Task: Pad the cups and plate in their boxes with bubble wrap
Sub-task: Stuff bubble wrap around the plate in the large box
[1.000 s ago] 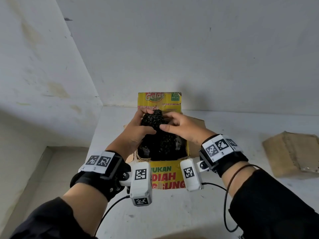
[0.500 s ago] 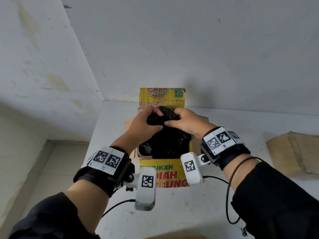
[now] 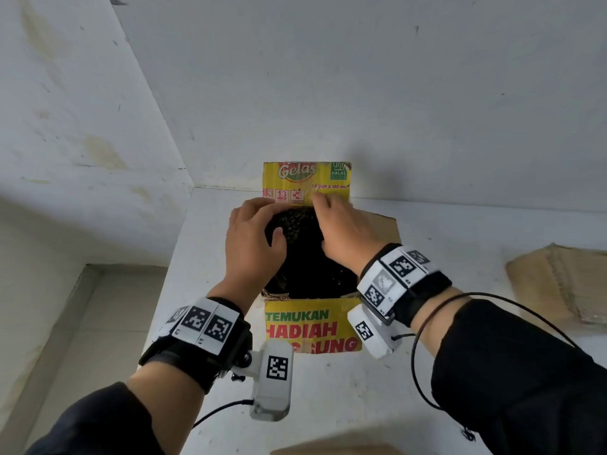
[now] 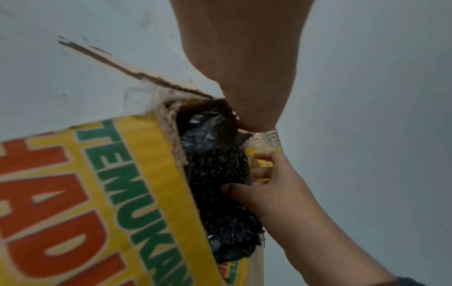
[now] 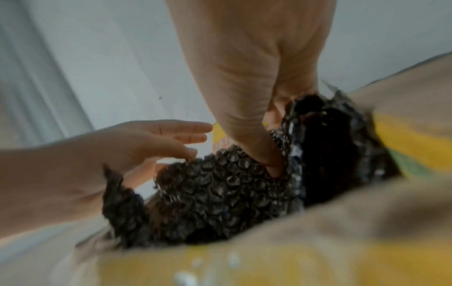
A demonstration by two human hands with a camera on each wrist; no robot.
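A yellow printed cardboard box (image 3: 305,326) stands open on a white counter, filled with black bubble wrap (image 3: 302,244). Both hands are at its far end, by the upright far flap. My left hand (image 3: 253,238) lies over the wrap, and the right wrist view shows the left hand (image 5: 137,143) with straight fingers touching the bubble wrap (image 5: 220,183). My right hand (image 3: 345,231) pinches the wrap's far edge. In the left wrist view the right hand (image 4: 276,193) has its thumb in front of the bubble wrap (image 4: 220,174) and its fingers behind. No cups or plate show.
The white wall stands right behind the box. A flattened brown cardboard piece (image 3: 558,284) lies on the counter (image 3: 328,389) to the right. The counter's left edge (image 3: 170,267) drops to a lower floor. Another bit of cardboard (image 3: 335,449) shows at the bottom edge.
Both hands carried the raised wad of wrap away from me to the far flap and lowered it into the box. The left hand's fingers have straightened.
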